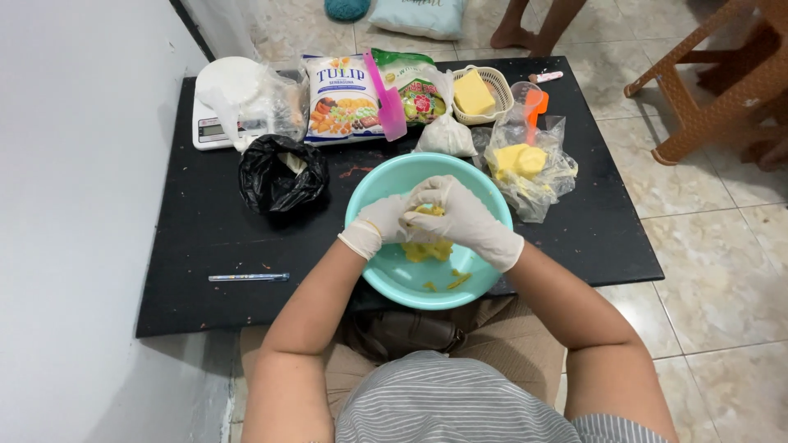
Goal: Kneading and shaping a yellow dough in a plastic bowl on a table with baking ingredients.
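Over the bowl (386, 275) at the bench's (205, 246) near edge, left hand (387, 220) and right hand (460, 215) meet, gloved fingers (443, 193) pinching yellow dough (427, 248); more dough lies in the bowl.

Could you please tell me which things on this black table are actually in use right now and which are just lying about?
In use:
- left hand and right hand, gloved, squeezing yellow dough
- turquoise bowl under them

Lying about:
- black plastic bag
- kitchen scale
- flour packet
- white basket with a yellow block
- pen
- clear bag of yellow lumps
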